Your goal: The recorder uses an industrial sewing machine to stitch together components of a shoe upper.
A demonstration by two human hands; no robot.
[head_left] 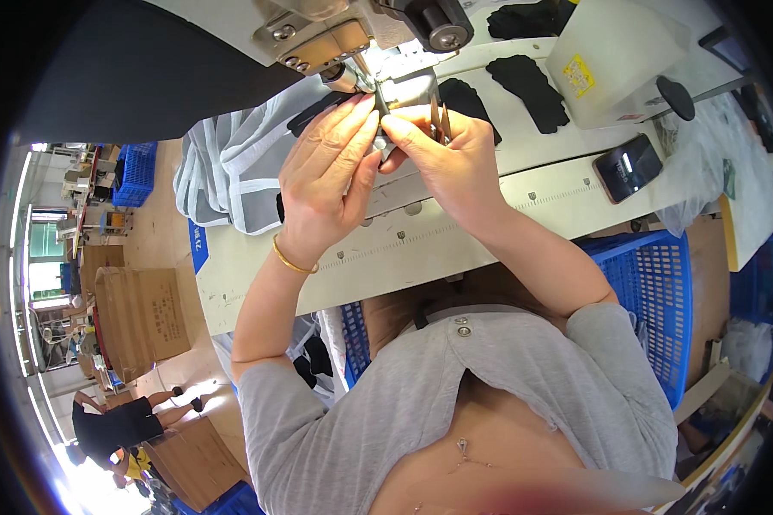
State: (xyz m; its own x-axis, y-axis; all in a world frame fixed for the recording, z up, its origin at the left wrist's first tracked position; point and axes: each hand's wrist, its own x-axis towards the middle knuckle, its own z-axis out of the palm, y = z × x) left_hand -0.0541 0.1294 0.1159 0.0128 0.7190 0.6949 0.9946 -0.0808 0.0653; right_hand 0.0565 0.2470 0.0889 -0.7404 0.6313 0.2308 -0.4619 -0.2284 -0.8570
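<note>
Under the lit needle area of a sewing machine (339, 47), both my hands meet at a narrow strip of dark fabric (381, 107). My left hand (326, 163) lies on the left side of it, fingers pressed together and fingertips close to the presser foot. My right hand (455, 159) pinches the strip between thumb and forefinger. Thread snips (441, 122) are tucked in that same hand, blades pointing up past the fingers. My fingers hide most of the strip. Left of my left hand, pale grey fabric with white edging (240, 167) is heaped on the table.
Black fabric pieces (528, 93) lie right of the machine, beside a whitish plastic box (614, 64). A phone (629, 167) rests on the table (489, 202), near clear plastic bags (709, 159). Below the edge stands a blue basket (661, 300). Cardboard boxes (142, 322) and another person (116, 427) are at left.
</note>
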